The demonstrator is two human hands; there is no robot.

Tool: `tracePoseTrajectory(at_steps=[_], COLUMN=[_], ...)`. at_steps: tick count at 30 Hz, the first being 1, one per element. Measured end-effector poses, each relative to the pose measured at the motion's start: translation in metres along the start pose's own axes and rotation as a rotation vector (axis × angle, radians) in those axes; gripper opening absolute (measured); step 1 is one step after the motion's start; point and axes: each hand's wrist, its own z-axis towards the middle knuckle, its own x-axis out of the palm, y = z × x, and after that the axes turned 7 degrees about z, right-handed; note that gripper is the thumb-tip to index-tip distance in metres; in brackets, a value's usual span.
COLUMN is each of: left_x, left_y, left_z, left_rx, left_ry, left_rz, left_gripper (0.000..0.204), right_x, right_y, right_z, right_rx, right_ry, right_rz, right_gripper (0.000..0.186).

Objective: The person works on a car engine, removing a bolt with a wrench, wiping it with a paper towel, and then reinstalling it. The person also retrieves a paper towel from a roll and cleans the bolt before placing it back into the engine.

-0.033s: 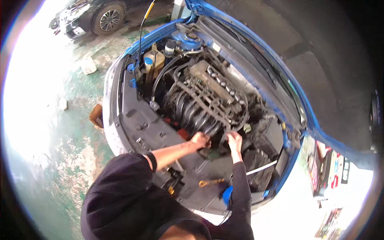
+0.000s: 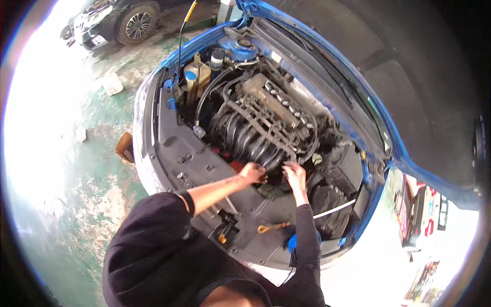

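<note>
Left hand (image 2: 251, 174) and right hand (image 2: 295, 177) close together at the engine (image 2: 255, 89)

From where I stand, both hands are reaching into the open front of a blue car (image 2: 238, 52). The curved black pipes (image 2: 245, 138) run along the near side of the engine, and the left hand is by their lower end, fingers curled inward; I can't tell whether they have hold of anything. The right hand is just beside it, fingers bent and loosely bunched, their grip, if any, too blurred to make out. A dark box (image 2: 344, 171) sits to the right. Nearer the person, a yellow looped stick (image 2: 271, 228) lies on the black front panel (image 2: 186, 146), and a white rod (image 2: 335, 209) slants beyond the right forearm.
</note>
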Motion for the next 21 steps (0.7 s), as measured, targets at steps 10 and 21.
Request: tracePoseTrajectory(at_steps=[10,21], left_x=[-0.108,-0.268], left_y=[-0.085,-0.176], left_z=[-0.19,-0.119], left_rx=[-0.001,-0.009], left_ry=[-0.195,-0.014], left_rz=[0.637,0.531], left_gripper=[0.043,0.023], right_x=[0.206,0.317], right_y=[0.126,0.128], right_z=[-0.114,-0.039], right_rx=[-0.237,0.017], right_ry=[0.224,-0.18], right_rz=[-0.057,-0.129], right_gripper=[0.037,0.018])
